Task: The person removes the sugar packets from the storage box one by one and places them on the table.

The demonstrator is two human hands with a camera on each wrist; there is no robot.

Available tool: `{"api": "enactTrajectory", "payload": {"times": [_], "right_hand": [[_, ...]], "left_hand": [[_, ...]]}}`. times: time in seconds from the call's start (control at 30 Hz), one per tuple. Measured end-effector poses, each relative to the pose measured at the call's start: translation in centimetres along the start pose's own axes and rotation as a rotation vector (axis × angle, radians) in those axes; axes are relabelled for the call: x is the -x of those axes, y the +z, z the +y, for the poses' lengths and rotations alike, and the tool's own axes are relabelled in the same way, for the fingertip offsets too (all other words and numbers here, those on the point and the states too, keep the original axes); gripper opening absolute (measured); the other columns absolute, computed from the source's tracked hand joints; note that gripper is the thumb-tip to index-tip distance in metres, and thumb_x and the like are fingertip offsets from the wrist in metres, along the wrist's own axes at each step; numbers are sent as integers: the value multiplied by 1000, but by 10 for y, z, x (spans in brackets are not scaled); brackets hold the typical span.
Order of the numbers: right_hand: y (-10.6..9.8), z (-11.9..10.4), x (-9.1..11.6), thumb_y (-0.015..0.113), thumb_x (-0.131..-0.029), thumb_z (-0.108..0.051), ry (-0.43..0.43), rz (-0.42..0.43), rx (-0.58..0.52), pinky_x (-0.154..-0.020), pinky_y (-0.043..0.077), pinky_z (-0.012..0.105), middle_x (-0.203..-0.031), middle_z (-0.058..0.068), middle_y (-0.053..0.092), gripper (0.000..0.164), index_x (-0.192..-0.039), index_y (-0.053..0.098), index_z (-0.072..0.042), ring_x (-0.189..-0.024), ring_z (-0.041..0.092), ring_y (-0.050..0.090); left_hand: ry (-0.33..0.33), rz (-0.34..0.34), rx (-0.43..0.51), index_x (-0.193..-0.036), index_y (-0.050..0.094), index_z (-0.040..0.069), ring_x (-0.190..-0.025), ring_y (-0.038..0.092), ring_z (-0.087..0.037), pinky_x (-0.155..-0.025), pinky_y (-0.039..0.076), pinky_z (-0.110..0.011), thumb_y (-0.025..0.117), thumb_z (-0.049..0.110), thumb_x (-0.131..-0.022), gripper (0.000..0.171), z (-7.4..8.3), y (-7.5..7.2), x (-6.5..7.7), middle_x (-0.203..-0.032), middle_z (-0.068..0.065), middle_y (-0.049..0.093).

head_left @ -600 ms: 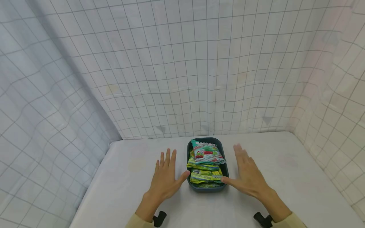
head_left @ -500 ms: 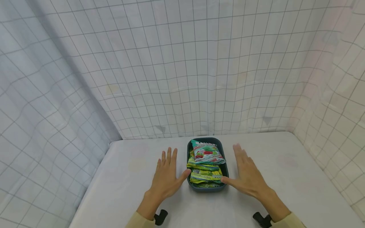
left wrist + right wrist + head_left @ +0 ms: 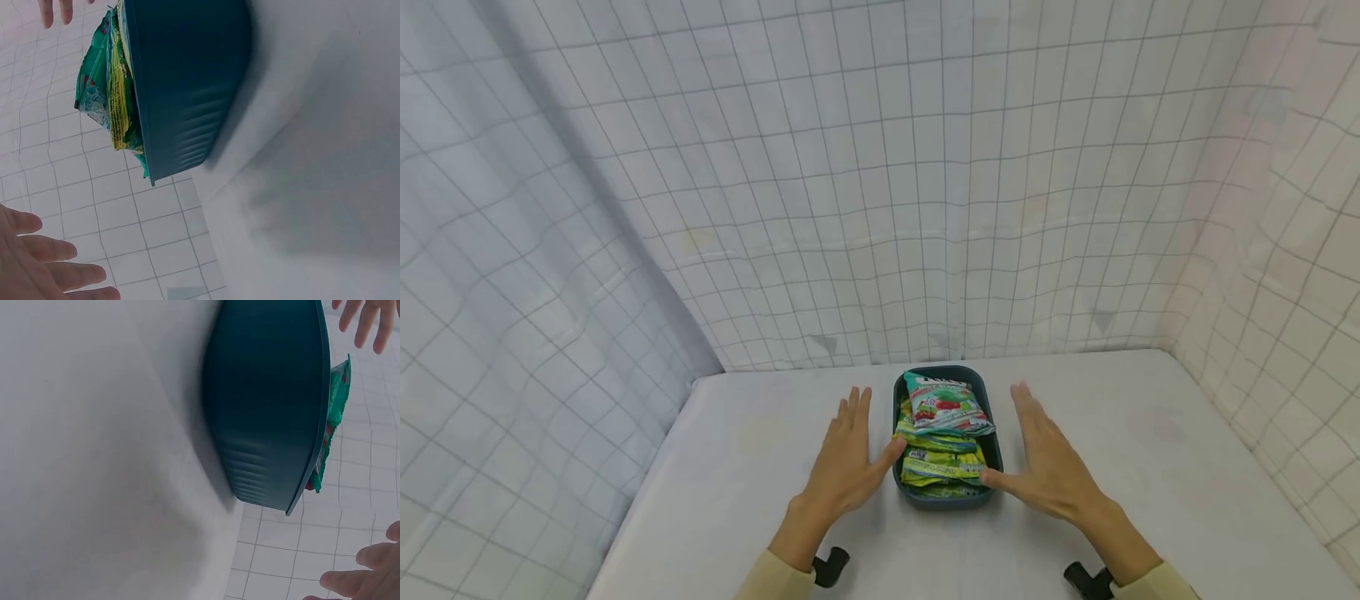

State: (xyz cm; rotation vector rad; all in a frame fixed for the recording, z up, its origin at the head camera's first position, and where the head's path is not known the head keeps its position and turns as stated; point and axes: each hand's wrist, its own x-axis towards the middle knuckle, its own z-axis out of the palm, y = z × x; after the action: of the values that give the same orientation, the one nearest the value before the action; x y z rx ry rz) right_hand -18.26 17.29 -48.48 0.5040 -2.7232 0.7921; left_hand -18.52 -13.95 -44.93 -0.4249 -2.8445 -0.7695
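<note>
A dark teal plastic basket holds several snack packets. On top at its far end lies a green and white packet with red fruit pictures, and yellow-green packets fill the near part. My left hand hovers at the basket's left side, fingers straight and thumb pointing towards the rim. Opposite it, my right hand is held the same way at the right side. Both wrist views show gaps between the fingers and the basket wall; whether either thumb touches the rim I cannot tell.
The basket stands on a white-covered table towards its far edge. Behind and on both sides hang white curtains with a grid pattern. Black wrist mounts sit under both forearms.
My left hand has shifted a little to the right, closer to the basket, and turned slightly more edge-on. The right hand has barely moved. The basket and packets look unchanged.
</note>
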Motion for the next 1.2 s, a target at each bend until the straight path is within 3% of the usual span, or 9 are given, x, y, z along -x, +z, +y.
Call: {"api": "enactTrajectory", "payload": {"times": [0.2,0.7,0.87,1.2], "right_hand": [[2,0,-1,81,-75,-64,0,-4,-36,-115,28,62,-170,13,7,131,-165,-1,-15,-151,41,21],[12,-2,-2,85,-73,-59,18,-20,-134,-115,29,61,-169,16,9,133,-165,0,-14,-151,40,21],[17,-4,-3,85,-73,-58,13,-29,-147,-115,28,59,-169,15,9,134,-165,-1,-14,-152,38,20],[28,-5,0,86,-72,-58,25,-49,-207,-112,32,61,-169,16,10,135,-165,-2,-16,-151,40,22]], "left_hand": [[-6,-15,108,-164,13,7,-154,10,-36,-121,15,-56,55,57,-100,92,1,4,-5,-168,-16,11],[-54,-18,219,-164,12,8,-153,16,-33,-120,20,-56,55,56,-101,90,5,15,-19,-168,-12,16],[-66,-11,262,-164,11,8,-151,24,-32,-120,23,-53,54,55,-102,89,8,17,-26,-167,-13,19],[-84,29,371,-163,15,6,-143,39,-40,-112,33,-60,49,59,-102,88,9,25,-37,-160,-19,35]]}}
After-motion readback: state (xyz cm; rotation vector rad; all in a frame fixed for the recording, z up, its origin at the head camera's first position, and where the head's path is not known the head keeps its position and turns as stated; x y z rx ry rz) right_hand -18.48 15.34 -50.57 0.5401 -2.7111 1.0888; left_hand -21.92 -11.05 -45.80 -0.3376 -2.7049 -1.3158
